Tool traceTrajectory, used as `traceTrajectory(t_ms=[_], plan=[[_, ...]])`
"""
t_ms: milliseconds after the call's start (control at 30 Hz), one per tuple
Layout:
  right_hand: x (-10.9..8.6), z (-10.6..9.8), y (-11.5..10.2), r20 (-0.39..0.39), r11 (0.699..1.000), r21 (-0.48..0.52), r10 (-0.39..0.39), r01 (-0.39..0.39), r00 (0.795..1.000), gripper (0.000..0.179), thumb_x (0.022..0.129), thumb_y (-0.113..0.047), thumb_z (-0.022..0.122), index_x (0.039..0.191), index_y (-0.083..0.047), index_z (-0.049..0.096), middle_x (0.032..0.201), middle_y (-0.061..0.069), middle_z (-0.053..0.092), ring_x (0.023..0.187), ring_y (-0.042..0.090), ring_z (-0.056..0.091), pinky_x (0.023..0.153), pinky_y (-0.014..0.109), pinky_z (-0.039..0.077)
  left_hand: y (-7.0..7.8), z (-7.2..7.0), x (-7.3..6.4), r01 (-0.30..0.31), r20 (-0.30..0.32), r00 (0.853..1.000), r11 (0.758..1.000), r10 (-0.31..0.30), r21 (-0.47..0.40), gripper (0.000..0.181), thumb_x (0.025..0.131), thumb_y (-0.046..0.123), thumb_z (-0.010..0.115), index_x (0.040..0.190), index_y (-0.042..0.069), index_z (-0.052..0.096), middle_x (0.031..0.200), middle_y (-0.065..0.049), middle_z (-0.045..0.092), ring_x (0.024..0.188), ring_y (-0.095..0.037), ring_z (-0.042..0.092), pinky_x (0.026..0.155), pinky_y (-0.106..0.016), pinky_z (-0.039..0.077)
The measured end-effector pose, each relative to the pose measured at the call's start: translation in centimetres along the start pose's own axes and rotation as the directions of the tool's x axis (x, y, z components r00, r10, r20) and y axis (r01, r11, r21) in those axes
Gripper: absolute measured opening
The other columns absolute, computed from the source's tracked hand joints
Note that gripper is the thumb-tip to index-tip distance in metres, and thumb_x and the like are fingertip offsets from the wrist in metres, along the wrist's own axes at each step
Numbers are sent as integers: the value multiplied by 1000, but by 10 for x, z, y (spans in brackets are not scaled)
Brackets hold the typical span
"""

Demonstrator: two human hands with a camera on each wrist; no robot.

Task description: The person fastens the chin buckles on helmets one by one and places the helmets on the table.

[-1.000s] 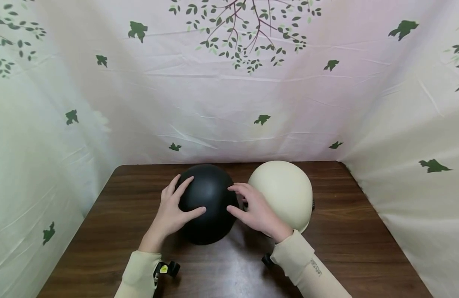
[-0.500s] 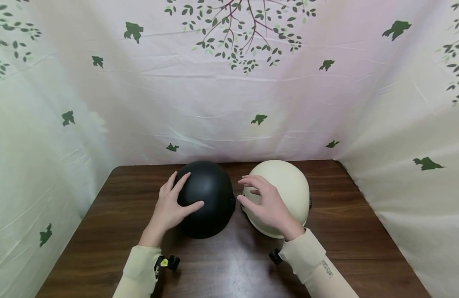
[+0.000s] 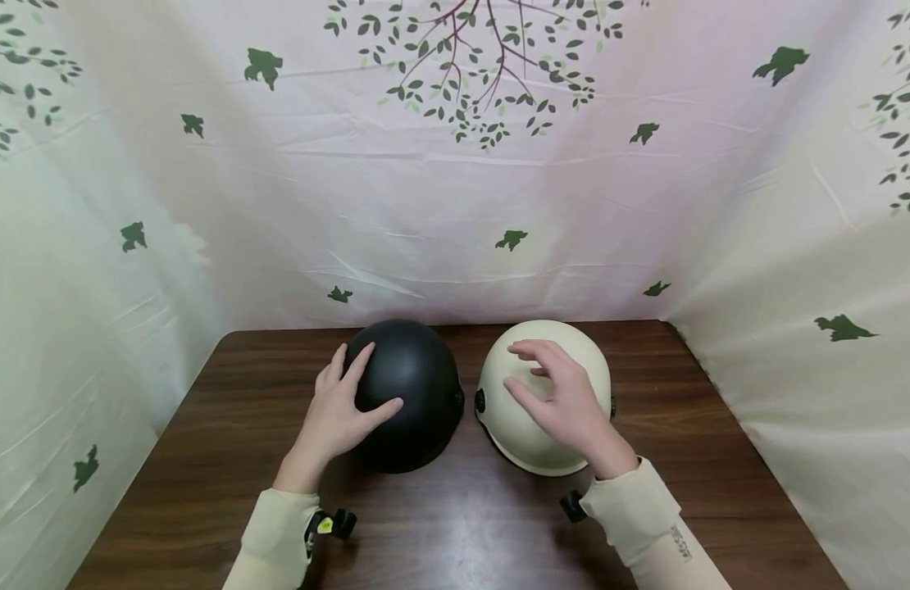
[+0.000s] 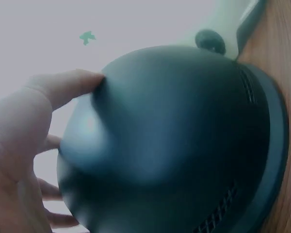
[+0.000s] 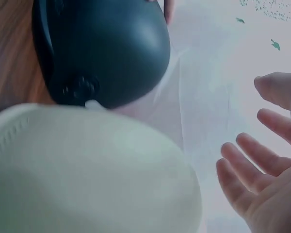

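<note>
A black helmet [image 3: 418, 373] sits dome-up on the brown table, left of a cream helmet [image 3: 499, 426] of similar shape. The left hand [image 3: 337, 414] rests on the black helmet's left side, fingers spread and thumb lying over the dome. In the left wrist view the fingertips touch the black shell [image 4: 174, 131]. The right hand [image 3: 566, 401] hovers over the cream helmet with its fingers loosely bent. The right wrist view shows a gap between the right hand [image 5: 266, 170] and the cream dome [image 5: 97, 170]. A round black knob [image 3: 480, 401] marks the cream helmet's left side.
The wooden table [image 3: 455, 541] ends at a pale cloth backdrop [image 3: 425, 205] printed with leaves and birds. Cloth also hangs along the left and right sides. A narrow strip of tabletop separates the helmets. A small black device [image 3: 337, 524] is strapped at the left wrist.
The right hand has moved right, from beside the black helmet to over the cream one. The black helmet has shifted slightly up and left in view; the left hand stays on it.
</note>
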State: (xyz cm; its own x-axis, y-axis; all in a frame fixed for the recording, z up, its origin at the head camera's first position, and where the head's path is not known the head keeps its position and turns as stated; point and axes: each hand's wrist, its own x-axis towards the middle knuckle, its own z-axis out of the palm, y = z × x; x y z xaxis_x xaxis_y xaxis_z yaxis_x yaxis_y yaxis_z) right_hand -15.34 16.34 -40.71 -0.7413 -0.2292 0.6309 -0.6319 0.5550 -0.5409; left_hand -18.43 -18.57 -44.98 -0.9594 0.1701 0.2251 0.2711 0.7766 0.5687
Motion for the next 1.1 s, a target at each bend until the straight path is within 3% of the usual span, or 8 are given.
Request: traceTrajectory(t_ms=[133, 267, 433, 567, 667, 800, 967, 1100], plan=[[1, -11, 9, -48, 993, -99, -66, 61, 997, 41, 88, -8, 83, 126, -4, 69, 124, 7, 69, 116, 25, 65, 87, 43, 58, 6, 1, -5, -3, -44, 999, 1000, 3, 6, 99, 89, 59, 77, 167, 20, 29, 172, -24, 14, 152, -54, 21, 106, -78, 37], [-1, -22, 20, -63, 981, -181, -76, 64, 995, 43, 85, -9, 85, 125, -4, 70, 127, 12, 68, 121, 31, 62, 97, 46, 51, 17, 5, -11, -61, -183, 982, 998, 54, -30, 90, 89, 41, 82, 161, 12, 38, 168, -25, 24, 148, -53, 27, 105, -75, 41], [-7, -34, 33, -23, 972, -233, 29, -33, 999, 48, 86, -14, 85, 129, -5, 68, 140, 23, 58, 130, 46, 51, 103, 61, 44, 41, 14, -16, -257, -413, 892, 958, 183, -130, 72, 86, 24, 86, 148, 6, 54, 155, -24, 44, 136, -48, 39, 99, -64, 44], [-12, -39, 43, 46, 959, -257, 134, -118, 990, 52, 89, -20, 84, 135, -7, 65, 149, 27, 48, 136, 53, 40, 103, 67, 41, 62, 25, -18, -392, -458, 843, 905, 282, -165, 62, 86, 21, 84, 142, 8, 61, 147, -18, 55, 131, -38, 48, 98, -54, 45], [-15, -40, 46, 79, 951, -270, 176, -149, 981, 52, 90, -22, 83, 136, -8, 65, 151, 28, 46, 138, 54, 36, 103, 67, 40, 76, 38, -20, -424, -415, 853, 884, 316, -199, 61, 87, 22, 84, 142, 11, 61, 146, -15, 56, 132, -31, 51, 94, -46, 52], [-18, -40, 49, 92, 943, -286, 202, -169, 975, 51, 90, -23, 83, 135, -8, 65, 150, 29, 45, 137, 56, 35, 103, 68, 39, 91, 61, -27, -409, -298, 899, 861, 322, -303, 62, 88, 23, 84, 144, 14, 59, 147, -10, 54, 128, -25, 55, 86, -40, 59], [-20, -41, 52, 100, 930, -300, 251, -211, 963, 51, 92, -30, 82, 136, -11, 65, 154, 27, 43, 138, 56, 32, 104, 70, 37, 100, 87, -29, -226, -53, 972, 866, 227, -446, 66, 92, 31, 81, 150, 19, 53, 153, -1, 48, 127, -22, 54, 89, -40, 58], [-21, -41, 54, 96, 926, -303, 266, -227, 959, 52, 92, -35, 81, 137, -13, 65, 156, 24, 42, 138, 55, 33, 102, 71, 37, 102, 104, -26, -96, 91, 983, 872, 159, -480, 75, 94, 38, 78, 157, 16, 45, 159, -3, 42, 132, -28, 53, 92, -41, 58]])
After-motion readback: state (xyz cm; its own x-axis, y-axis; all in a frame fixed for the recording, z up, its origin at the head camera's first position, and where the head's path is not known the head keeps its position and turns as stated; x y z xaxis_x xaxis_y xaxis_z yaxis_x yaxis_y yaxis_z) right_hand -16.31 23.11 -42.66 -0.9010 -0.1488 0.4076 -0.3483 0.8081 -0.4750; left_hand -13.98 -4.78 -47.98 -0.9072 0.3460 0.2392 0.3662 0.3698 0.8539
